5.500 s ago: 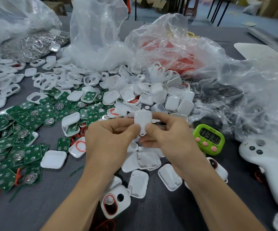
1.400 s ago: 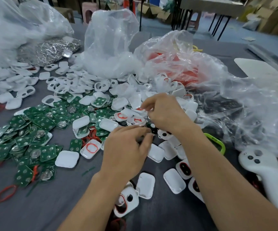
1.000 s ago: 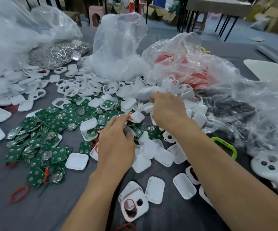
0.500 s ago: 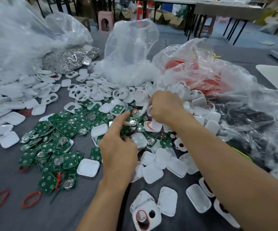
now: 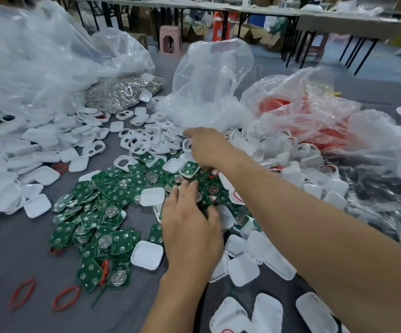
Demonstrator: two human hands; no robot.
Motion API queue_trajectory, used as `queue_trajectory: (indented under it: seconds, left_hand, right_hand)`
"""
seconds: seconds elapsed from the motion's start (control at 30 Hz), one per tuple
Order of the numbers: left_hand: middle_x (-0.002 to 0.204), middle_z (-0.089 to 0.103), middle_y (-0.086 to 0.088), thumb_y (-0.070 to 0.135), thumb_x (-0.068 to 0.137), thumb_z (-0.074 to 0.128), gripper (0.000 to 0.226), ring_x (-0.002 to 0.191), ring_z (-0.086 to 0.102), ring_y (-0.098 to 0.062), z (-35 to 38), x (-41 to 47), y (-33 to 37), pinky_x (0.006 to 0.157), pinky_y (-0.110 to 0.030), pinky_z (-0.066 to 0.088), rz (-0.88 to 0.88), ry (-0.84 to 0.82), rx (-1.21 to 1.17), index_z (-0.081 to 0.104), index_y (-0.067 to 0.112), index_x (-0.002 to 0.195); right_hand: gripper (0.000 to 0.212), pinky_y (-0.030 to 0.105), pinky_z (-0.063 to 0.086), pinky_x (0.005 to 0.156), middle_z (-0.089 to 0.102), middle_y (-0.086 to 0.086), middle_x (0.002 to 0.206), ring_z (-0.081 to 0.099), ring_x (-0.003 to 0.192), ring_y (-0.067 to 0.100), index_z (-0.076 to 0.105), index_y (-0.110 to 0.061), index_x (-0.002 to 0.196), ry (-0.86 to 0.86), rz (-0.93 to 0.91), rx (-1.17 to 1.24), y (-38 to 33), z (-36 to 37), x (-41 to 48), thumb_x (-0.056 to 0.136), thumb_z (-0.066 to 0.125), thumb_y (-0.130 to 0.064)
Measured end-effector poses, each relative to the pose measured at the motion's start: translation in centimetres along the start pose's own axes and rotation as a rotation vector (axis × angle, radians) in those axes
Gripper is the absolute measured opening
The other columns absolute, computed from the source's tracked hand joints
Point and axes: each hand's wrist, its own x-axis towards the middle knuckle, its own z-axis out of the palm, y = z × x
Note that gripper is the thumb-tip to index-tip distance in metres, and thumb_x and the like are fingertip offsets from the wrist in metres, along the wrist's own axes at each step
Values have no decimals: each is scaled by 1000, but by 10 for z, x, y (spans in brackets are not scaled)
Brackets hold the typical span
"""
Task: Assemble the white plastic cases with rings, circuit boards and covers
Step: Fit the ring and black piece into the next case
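Take the heap of green circuit boards (image 5: 103,212) in the middle of the grey table (image 5: 14,248) as the marker. At its near left two loose red rings (image 5: 66,298) lie flat on the table. At its far left a drift of white covers (image 5: 14,169) spreads beneath a big clear bag (image 5: 38,56). Beyond the boards sits a silvery mass of metal parts (image 5: 122,92) (too fine to tell one from another), and just behind the boards lies a scatter of white cases (image 5: 141,143) with open windows. A single cover (image 5: 147,254) lies hollow side up at the heap's near edge, just left of the left hand (image 5: 192,234). That hand lies palm down on the right part of the heap, fingers stretched forward and a little spread, tips touching the boards. It grips nothing that shows, though the palm hides what lies under it. The right hand (image 5: 206,147) reaches to the heap's far edge, forefinger pointing at the white cases. Its other fingers are tucked below and hidden, so I cannot tell whether it holds anything. Just beneath it a filled case (image 5: 189,169), with a green board seated in it, rests on the heap. Behind the heap stands a second clear bag (image 5: 209,87). To its right a crumpled bag (image 5: 314,121) shows red inside, with more white pieces spilling before it.
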Motion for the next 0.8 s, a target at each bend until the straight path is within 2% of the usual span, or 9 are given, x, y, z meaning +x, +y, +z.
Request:
queue_trajectory:
  seconds: [0.17, 0.23, 0.3, 0.37, 0.43, 0.5, 0.6, 0.7, 0.8]
  left_hand:
    - [151, 50, 8, 25, 93, 60, 49, 144, 35, -16, 0, 2, -2, 120, -42, 32, -8, 35, -44, 56, 30, 141]
    - [149, 52, 5, 22, 93, 60, 44, 145, 34, -15, -1, 1, 0, 119, -43, 33, -23, 76, -58, 60, 29, 137]
    - [150, 52, 4, 23, 94, 62, 41, 146, 33, -13, -1, -3, 3, 119, -45, 35, 15, 123, -84, 62, 29, 135]
    - [149, 53, 7, 29, 95, 62, 41, 143, 41, -10, -3, -8, 5, 117, -39, 39, 104, 131, -182, 60, 32, 137]
    - [141, 60, 17, 43, 95, 59, 45, 132, 52, 0, -5, -13, 11, 109, -25, 45, 188, 30, -338, 58, 38, 140]
    - [122, 71, 22, 52, 95, 57, 41, 113, 65, 4, -5, -19, 20, 90, -18, 53, 214, -174, -545, 60, 47, 135]
    - [91, 75, 10, 42, 99, 57, 22, 74, 65, -5, 0, -26, 31, 67, -20, 52, 218, -372, -756, 73, 40, 114]
    - [87, 78, -1, 17, 100, 55, 27, 68, 68, -14, 1, -27, 36, 60, -25, 56, 21, -366, -941, 80, 24, 95]
    - [83, 77, -17, 4, 97, 54, 29, 62, 73, -23, -3, -17, 36, 43, -26, 53, -343, -241, -1117, 76, 16, 82]
  right_hand:
    - [42, 32, 44, 89, 70, 4, 124, 66, 111, 28, 66, -23, 130, 77, -27, -216, 9, 3, -13, 93, 56, -6]
    - [43, 31, 41, 90, 73, 4, 119, 66, 112, 28, 70, -23, 125, 132, 5, -162, 18, -10, -37, 88, 60, -3]
    - [46, 29, 50, 98, 74, 2, 120, 68, 113, 21, 70, -23, 129, 231, 120, 181, 31, -27, -73, 88, 64, -2]
    - [32, 19, 59, 71, 76, 3, 108, 73, 86, 5, 73, -19, 121, 229, 237, 740, 39, -42, -118, 94, 66, -4]
    - [17, 15, 54, 53, 76, 6, 89, 70, 64, 5, 77, -13, 103, 116, 264, 1148, 37, -45, -161, 100, 63, -5]
    - [20, 20, 57, 56, 74, 5, 78, 69, 63, 12, 78, -10, 93, 75, 292, 1272, 36, -38, -191, 101, 60, -5]
    - [19, 22, 53, 50, 72, 12, 72, 66, 55, 17, 75, -2, 95, 51, 400, 1335, 36, -24, -212, 103, 60, -11]
    - [34, 23, 49, 48, 75, 16, 72, 64, 50, 18, 76, 2, 87, -43, 440, 1203, 43, -16, -224, 100, 66, -28]
    - [22, 27, 50, 56, 75, -3, 64, 60, 48, 6, 78, -19, 69, 239, 562, 782, 66, -14, -235, 89, 77, -28]
